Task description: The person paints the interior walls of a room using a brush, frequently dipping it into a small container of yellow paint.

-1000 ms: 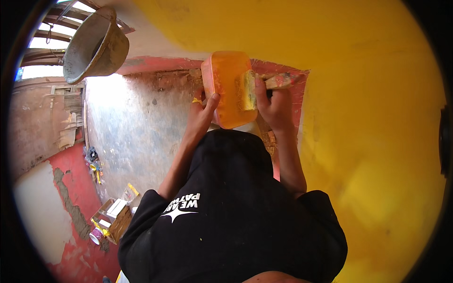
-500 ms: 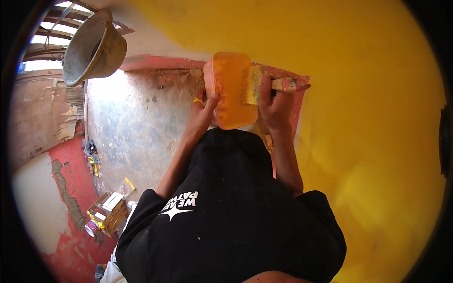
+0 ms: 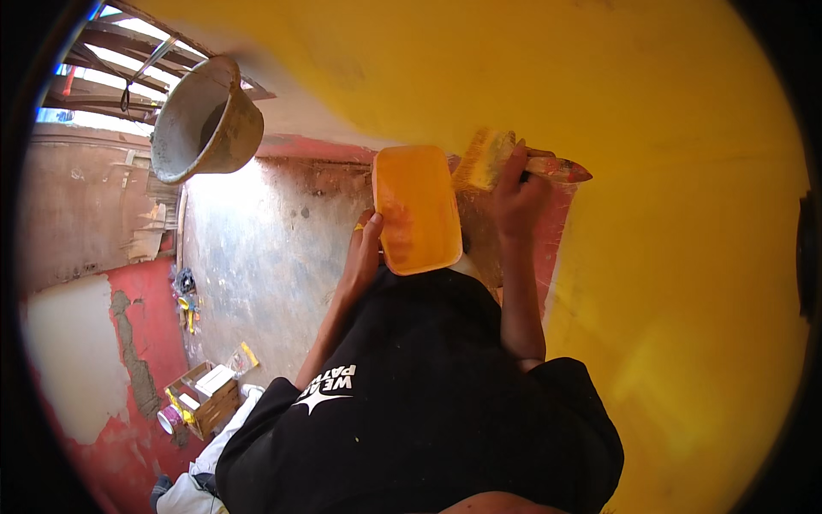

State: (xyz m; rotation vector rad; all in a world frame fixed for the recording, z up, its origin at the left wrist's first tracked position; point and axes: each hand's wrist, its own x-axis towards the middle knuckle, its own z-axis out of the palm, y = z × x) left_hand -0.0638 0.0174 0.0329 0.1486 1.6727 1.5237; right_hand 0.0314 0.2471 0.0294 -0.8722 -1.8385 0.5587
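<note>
My left hand grips the left edge of an orange plastic tub, its thumb on the rim. Yellow-orange paint coats the inside of the tub. Closed around the handle of a wide paintbrush is my right hand, just right of the tub. Yellow paint covers the bristles, which point left toward the tub's upper right edge and appear apart from it. The red-smeared handle end sticks out to the right. Yellow paint covers the large wall beside my right arm.
A grey, dirt-stained bucket hangs at the upper left near wooden slats. Lower left, a wooden box holds white items, with a small paint-smeared cup beside it. A worn grey floor stretches below; a red, patched wall borders it.
The brush has lifted away from the tub's right side, moving right and slightly up in view. The tub now shows more of its inside and sits lower in view. The whole view has shifted slightly.
</note>
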